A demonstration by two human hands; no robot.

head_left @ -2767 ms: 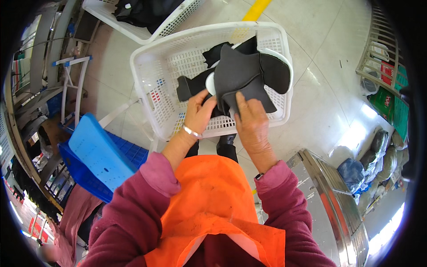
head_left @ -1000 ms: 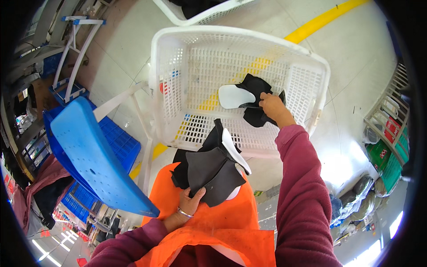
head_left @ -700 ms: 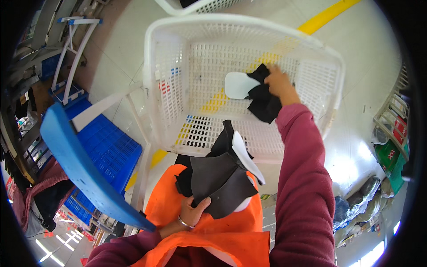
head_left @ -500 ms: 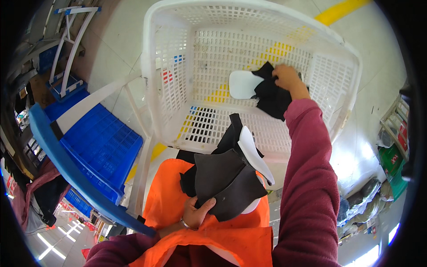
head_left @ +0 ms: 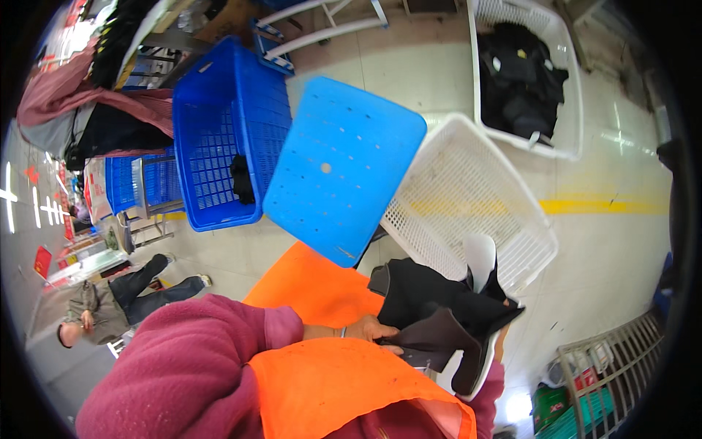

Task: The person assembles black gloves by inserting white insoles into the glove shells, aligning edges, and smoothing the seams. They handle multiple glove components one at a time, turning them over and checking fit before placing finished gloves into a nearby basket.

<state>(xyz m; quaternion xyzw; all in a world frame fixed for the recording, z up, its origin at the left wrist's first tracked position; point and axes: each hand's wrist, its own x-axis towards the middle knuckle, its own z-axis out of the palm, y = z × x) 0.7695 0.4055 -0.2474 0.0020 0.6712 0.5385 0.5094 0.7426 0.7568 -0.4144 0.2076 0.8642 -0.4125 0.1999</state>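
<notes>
A bundle of black fabric pieces (head_left: 424, 296) with white rounded panels (head_left: 480, 260) lies over my lap and orange apron (head_left: 314, 282). My left hand (head_left: 369, 329) grips the dark, stiff-looking flap at the near side of the bundle, thumb and fingers closed on its edge. At the bundle's right side, my right hand (head_left: 502, 335) holds it from behind; most of that hand is hidden by the black and white pieces.
A blue stool (head_left: 344, 168) stands ahead, beside a white basket (head_left: 475, 197). A second white basket (head_left: 578, 110) holds black items. Blue crates (head_left: 219, 146) stand left, with a person (head_left: 102, 300) farther off. A metal rack (head_left: 614, 358) is at lower right.
My right hand has left the white basket with the black pieces from it, now at the bundle on my lap. The view has turned left, bringing the stool's top and another basket into sight.
</notes>
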